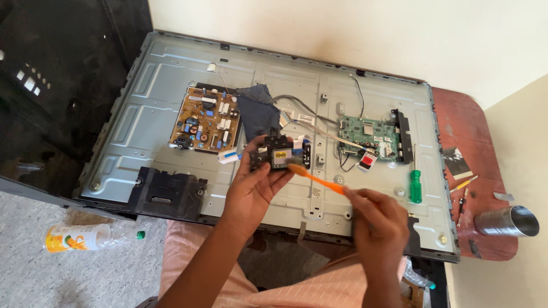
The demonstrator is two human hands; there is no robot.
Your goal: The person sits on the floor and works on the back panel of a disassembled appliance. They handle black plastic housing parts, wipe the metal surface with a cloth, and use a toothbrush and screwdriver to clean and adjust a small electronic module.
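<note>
Pink striped cloth (319, 291) over the lap sits closest, w/ both forearms rising from it. R hand (379, 225) has its fingers closed round the handle end of an orange toothbrush (317, 178), angled up-left so the bristle tip lands on the small black board (278, 154); probably held low on the handle for reach and a light scrubbing touch. L hand (251, 188) grips that board from below, fingers wrapped round its lower edge, tilting its face toward the camera, lifted clear of the panel underneath.

Beyond the hands lies the TV back panel (154, 85), a grey metal sheet flat on a red-brown table (456, 114). On it: black bracket (165, 191) near-left, brown power board (206, 120) further left, dark blue cloth (258, 111) beside it, green main board (368, 134) to the right w/ loose wires. Green-handled screwdriver (415, 185) rests on the panel just right of the brush hand. 2 or 3 small tools and a metal cup (508, 221) sit on the table edge at right. Plastic bottle (80, 236) lies on the floor at left. Black TV cover (51, 85) leans far left. Nothing blocks the brush; the board hides part of the panel's middle.
</note>
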